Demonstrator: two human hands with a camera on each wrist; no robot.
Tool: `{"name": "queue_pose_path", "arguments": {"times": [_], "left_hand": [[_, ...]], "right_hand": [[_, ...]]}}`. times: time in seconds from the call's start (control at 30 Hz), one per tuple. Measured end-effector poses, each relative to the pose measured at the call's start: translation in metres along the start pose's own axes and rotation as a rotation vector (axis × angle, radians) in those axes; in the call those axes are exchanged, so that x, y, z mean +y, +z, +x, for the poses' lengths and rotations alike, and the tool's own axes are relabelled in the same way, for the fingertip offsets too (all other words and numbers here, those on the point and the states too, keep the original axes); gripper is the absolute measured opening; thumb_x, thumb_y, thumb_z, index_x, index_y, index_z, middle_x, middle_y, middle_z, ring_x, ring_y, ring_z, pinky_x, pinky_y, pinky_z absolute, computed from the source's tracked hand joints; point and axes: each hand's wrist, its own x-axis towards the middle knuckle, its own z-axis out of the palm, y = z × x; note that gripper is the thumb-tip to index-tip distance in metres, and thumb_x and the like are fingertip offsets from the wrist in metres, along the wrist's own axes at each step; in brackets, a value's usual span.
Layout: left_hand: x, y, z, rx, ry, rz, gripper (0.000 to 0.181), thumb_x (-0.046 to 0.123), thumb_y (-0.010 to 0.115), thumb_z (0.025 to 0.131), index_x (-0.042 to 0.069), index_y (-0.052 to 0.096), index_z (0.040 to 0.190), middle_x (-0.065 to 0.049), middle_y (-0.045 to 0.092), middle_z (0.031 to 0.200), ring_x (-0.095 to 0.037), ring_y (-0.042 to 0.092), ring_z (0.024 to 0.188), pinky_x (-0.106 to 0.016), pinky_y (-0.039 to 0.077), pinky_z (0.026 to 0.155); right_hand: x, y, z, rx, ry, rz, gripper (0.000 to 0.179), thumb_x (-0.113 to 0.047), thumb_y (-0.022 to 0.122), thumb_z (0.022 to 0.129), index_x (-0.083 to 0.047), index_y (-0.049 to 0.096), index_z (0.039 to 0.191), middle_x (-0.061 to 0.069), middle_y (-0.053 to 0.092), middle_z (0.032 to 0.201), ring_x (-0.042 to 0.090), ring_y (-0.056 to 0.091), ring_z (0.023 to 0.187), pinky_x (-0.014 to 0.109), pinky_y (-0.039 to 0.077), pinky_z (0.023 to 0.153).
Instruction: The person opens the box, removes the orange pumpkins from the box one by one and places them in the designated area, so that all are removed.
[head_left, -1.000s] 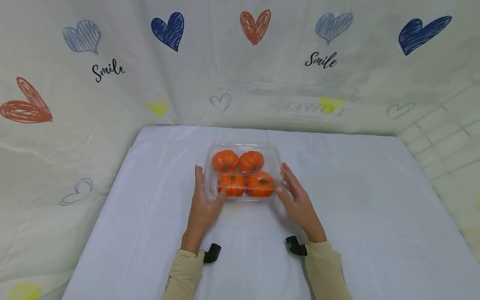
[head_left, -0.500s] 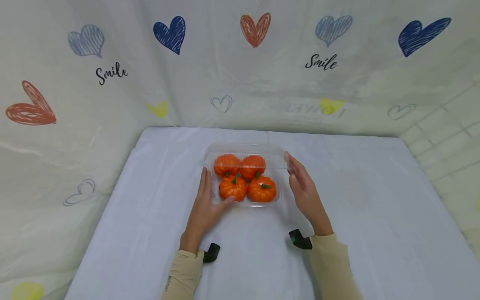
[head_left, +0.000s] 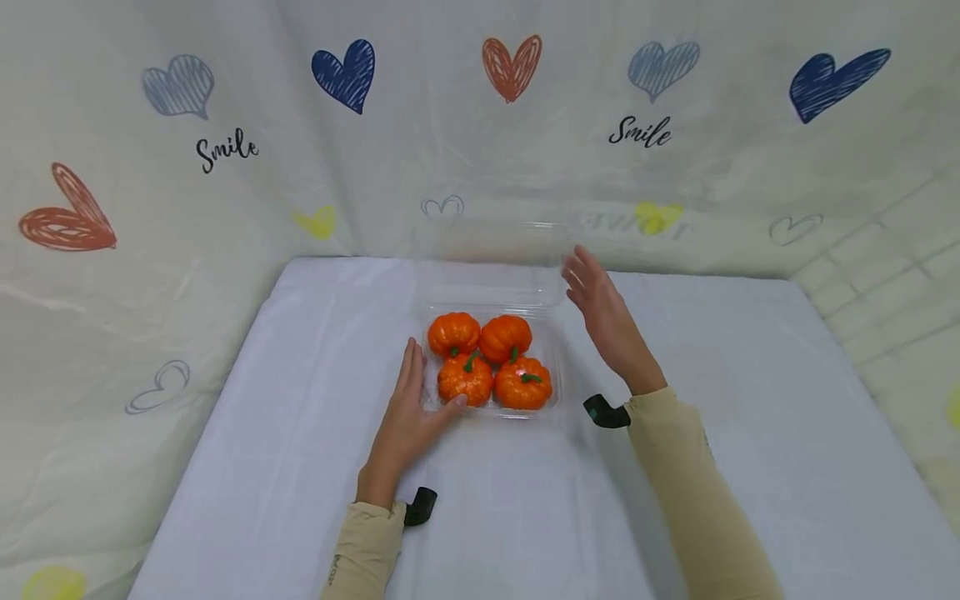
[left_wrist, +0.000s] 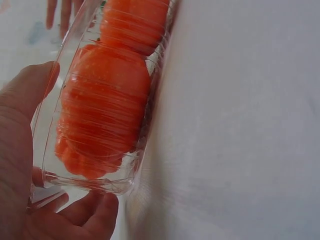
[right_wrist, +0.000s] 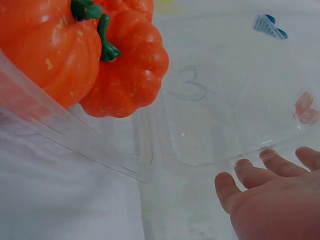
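A clear plastic clamshell box [head_left: 517, 414] stands on the white cloth with several small orange pumpkins [head_left: 522, 385] in its base, their green stems showing. Its lid [head_left: 491, 287] is raised at the far side, roughly upright. My left hand [head_left: 405, 425] grips the near left corner of the base. In the left wrist view its thumb [left_wrist: 37, 85] lies at the rim and its fingers lie against the end wall. My right hand [head_left: 609, 321] is at the right edge of the lid, fingers extended. In the right wrist view its fingertips [right_wrist: 250, 172] are right at the lid's edge.
White cloth [head_left: 720, 433] covers the table around the box. Behind the table's far edge hangs a pale curtain [head_left: 420, 142] printed with hearts and "Smile". A black wrist mount [head_left: 606, 412] sits at the right cuff, and a similar one [head_left: 421, 507] at the left.
The lid has swung from lying over the pumpkins up and back to the far side. My right hand has moved away from me along with it. My left hand has stayed at the base.
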Motion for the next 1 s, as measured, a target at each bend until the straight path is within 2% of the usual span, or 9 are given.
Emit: {"name": "queue_pose_path", "arguments": {"times": [0.17,0.27,0.43,0.57,0.67,0.77,1.0], "left_hand": [[0.002,0.000,0.001,-0.006,-0.004,-0.005,0.117,0.061,0.076,0.094,0.006,0.008,0.172,0.000,-0.001,0.180,-0.029,0.023,0.161,-0.053,0.024,0.127],[0.003,0.000,0.000,-0.005,-0.005,-0.005,0.117,0.061,0.075,0.094,0.005,0.009,0.172,0.000,-0.001,0.180,-0.030,0.022,0.161,-0.055,0.025,0.126],[0.003,0.000,-0.001,-0.005,-0.019,-0.018,0.116,0.061,0.075,0.094,0.008,0.009,0.173,0.006,-0.002,0.180,-0.025,0.016,0.163,-0.053,0.023,0.127],[0.003,0.000,-0.002,-0.005,-0.027,-0.029,0.116,0.061,0.075,0.094,0.009,0.009,0.173,0.008,-0.002,0.179,-0.024,0.016,0.162,-0.052,0.022,0.128],[0.002,0.000,-0.002,-0.002,-0.029,-0.028,0.116,0.062,0.074,0.094,0.009,0.009,0.173,0.008,-0.002,0.179,-0.024,0.017,0.162,-0.052,0.022,0.128],[0.002,0.000,-0.002,0.003,-0.026,-0.025,0.115,0.062,0.074,0.094,0.009,0.009,0.173,0.008,-0.002,0.179,-0.024,0.017,0.162,-0.052,0.022,0.128],[0.002,0.000,-0.001,-0.001,-0.015,-0.036,0.115,0.060,0.075,0.094,0.009,0.008,0.173,0.006,-0.002,0.180,-0.023,0.018,0.162,-0.051,0.021,0.128]], "right_hand": [[0.001,-0.007,0.016,-0.006,0.076,0.016,0.075,-0.054,0.024,0.116,-0.009,0.006,0.173,0.011,0.015,0.178,0.034,0.015,0.163,0.048,0.010,0.131],[0.003,-0.012,0.024,-0.015,0.122,0.068,0.084,-0.062,0.026,0.113,-0.007,0.004,0.173,0.010,0.012,0.179,0.032,0.014,0.163,0.048,0.009,0.131],[0.008,-0.016,0.036,-0.028,0.208,0.172,0.097,-0.073,0.027,0.107,-0.007,-0.001,0.172,0.009,0.006,0.180,0.030,0.008,0.164,0.047,0.008,0.131],[0.018,-0.017,0.044,-0.048,0.281,0.212,0.097,-0.075,0.023,0.106,-0.010,-0.005,0.172,0.007,-0.001,0.180,0.026,0.001,0.165,0.046,0.008,0.131],[0.025,-0.017,0.047,-0.067,0.314,0.221,0.096,-0.075,0.021,0.106,-0.011,-0.008,0.172,0.004,-0.003,0.180,0.022,-0.001,0.165,0.045,0.008,0.131],[0.029,-0.017,0.048,-0.074,0.326,0.251,0.098,-0.076,0.020,0.106,-0.009,-0.010,0.171,0.006,-0.006,0.180,0.024,-0.003,0.165,0.047,0.007,0.131],[0.040,-0.017,0.043,-0.055,0.416,0.300,0.101,-0.078,0.020,0.104,-0.010,-0.012,0.171,0.005,-0.008,0.180,0.021,-0.006,0.164,0.044,0.006,0.131]]}}
